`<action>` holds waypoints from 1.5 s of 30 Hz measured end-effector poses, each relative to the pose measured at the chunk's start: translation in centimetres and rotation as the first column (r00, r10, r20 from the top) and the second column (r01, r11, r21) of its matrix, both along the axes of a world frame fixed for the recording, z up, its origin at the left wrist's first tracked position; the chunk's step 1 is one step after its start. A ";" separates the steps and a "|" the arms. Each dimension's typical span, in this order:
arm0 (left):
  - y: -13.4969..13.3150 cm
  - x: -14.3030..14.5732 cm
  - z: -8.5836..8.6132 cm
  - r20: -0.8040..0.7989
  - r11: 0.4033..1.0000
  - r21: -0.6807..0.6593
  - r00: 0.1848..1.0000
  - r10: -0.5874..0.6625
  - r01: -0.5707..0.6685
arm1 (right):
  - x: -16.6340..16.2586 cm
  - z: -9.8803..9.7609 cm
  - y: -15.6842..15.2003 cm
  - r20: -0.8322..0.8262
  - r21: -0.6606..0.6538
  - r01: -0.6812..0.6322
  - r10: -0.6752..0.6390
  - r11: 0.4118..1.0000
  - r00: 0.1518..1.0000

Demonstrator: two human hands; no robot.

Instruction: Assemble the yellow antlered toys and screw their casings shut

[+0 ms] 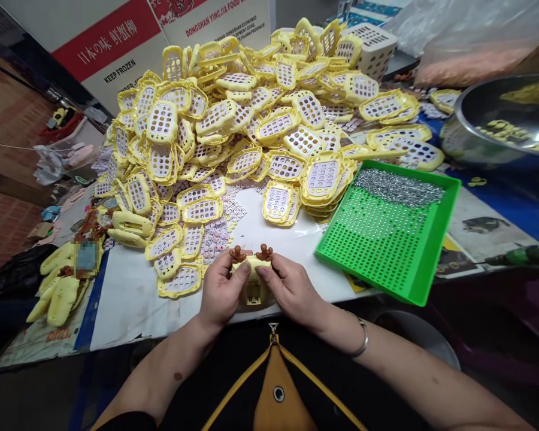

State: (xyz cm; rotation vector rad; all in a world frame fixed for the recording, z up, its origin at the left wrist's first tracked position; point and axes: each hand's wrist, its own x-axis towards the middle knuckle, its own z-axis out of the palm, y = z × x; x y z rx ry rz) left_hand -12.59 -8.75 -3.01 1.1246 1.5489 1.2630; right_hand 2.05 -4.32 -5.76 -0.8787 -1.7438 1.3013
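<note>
Holding entry: one small yellow plastic toy shell (253, 286), pinched from both sides at the near edge of the white-covered table (130, 293).

- Left hand (222, 292): closed on the shell's left flank, thumb laid on top.
- Right hand (290, 288): closed on the right flank, thumb likewise on top.
- The fingers hide most of the shell; only a middle strip and a slotted lower part show.
- Two brown antler-shaped plastic pieces (238, 254) stand on its upper edge, one by each thumb tip.
- One silver metal bangle (363, 339) sits on the right wrist.

Beyond the hands:

- Loose small printed key sheets (218, 233): number not legible.
- One bright green perforated plastic tray (377, 239), to the right and apart from the hands.
- One heap of small silver screws (399, 187) along the tray's far wall, too fine to count.
- One large heap of yellow plastic faceplates with white button grids (233, 120), too many to count, with the lower layers buried.
- One cluster of plain yellow plastic back shells (58, 293) at the left, partly masked by a blurred patch, count unclear.
- One polished steel bowl (498, 114) at the far right, cut off by the frame, its yellow contents indistinct.
- One green-bodied power tool (527, 254), only its front end in view.
- One white perforated plastic basket (377, 45), half hidden behind the heap.
- One cardboard carton with a red band (117, 42), cut off at the top.
</note>
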 end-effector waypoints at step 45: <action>0.4 2.3 2.3 -0.793 0.885 -0.372 0.401 -0.460 0.279 | 3.8 -1.9 1.0 -0.054 -0.077 0.026 -0.030 0.997 0.998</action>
